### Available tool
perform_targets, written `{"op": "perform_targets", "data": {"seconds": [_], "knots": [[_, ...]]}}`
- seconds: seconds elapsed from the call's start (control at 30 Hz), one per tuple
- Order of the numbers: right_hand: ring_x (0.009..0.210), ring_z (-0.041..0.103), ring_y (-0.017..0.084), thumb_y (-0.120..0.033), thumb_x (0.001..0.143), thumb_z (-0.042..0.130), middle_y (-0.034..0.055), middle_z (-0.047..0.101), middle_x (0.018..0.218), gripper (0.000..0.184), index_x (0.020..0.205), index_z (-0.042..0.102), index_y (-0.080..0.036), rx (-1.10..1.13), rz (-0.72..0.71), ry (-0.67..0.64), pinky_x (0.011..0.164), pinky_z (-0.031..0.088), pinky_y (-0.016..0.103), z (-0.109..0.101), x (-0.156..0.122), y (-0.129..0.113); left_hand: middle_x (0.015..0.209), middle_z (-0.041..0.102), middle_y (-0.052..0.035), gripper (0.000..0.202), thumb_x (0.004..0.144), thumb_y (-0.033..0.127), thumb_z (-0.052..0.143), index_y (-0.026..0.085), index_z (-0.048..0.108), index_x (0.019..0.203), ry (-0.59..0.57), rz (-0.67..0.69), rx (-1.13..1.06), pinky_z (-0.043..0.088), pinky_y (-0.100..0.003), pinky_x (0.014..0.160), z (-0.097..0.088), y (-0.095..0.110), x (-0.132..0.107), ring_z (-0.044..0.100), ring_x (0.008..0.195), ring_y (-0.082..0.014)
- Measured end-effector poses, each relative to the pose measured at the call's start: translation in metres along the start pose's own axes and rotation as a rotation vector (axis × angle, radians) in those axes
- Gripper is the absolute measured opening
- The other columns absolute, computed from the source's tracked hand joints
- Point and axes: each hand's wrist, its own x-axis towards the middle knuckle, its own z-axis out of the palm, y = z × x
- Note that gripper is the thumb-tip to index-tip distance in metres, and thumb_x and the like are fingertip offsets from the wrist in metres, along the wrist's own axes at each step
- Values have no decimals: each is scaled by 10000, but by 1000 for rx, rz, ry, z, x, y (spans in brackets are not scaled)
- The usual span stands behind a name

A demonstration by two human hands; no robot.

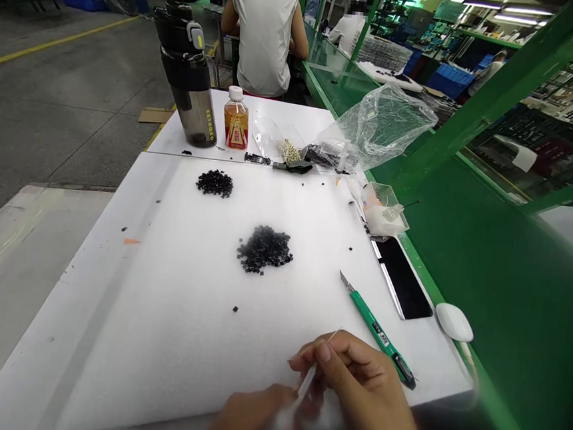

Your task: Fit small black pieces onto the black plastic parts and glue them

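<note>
My right hand [359, 385] is at the lower right, thumb and fingers pinched on a thin white strip [306, 383]. A fine pale tip pokes out above those fingers. Close beside it, at the bottom edge, my left hand [249, 418] is blurred and closed around the strip's lower end; what else lies in its grasp is hidden. A green craft knife [374, 326] with its blade exposed lies just right of my right hand. Further up the white table [165, 338] is a pile of small black square pieces [265, 248], with one loose black piece [235, 309] nearer me.
A smaller black pile [214, 182] lies further back. Behind it stand a dark tumbler [191, 93], a drink bottle [236, 120] and a clear plastic bag [374, 129]. At right are a phone [406, 279], a small clear box [384, 210] and a white mouse-shaped device [454, 322]. A person [267, 32] sits ahead.
</note>
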Motion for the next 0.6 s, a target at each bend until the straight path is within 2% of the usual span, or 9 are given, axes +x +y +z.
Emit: {"op": "perform_targets", "data": {"seconds": [0.2,0.37,0.47,0.6], "knots": [[622,571,140,-527,1019,734,93,646,860,402,867,741,-154,37,14,-34,605,497,180,-2,2,0,496,541,22,425,856,629,517,245,696,824,1,7,12,332,-219,415,4,1,3,420,378,-111],[661,576,140,-480,1045,720,76,635,854,371,865,707,-156,72,28,-83,635,509,179,-5,0,1,510,555,9,492,882,656,461,234,714,871,6,32,54,329,-229,406,5,-4,2,439,382,-126],[667,572,140,-474,1041,727,71,628,856,375,850,677,-155,77,22,-86,641,509,180,-5,-1,1,534,568,2,547,891,697,420,233,707,866,2,88,32,344,-229,412,4,-2,0,468,406,-129],[693,574,149,-472,1037,730,77,629,875,366,871,669,-151,60,41,-110,657,508,188,-3,-1,-2,494,537,14,565,883,714,412,232,708,903,10,83,-12,344,-226,400,3,2,-2,437,374,-120]]}}
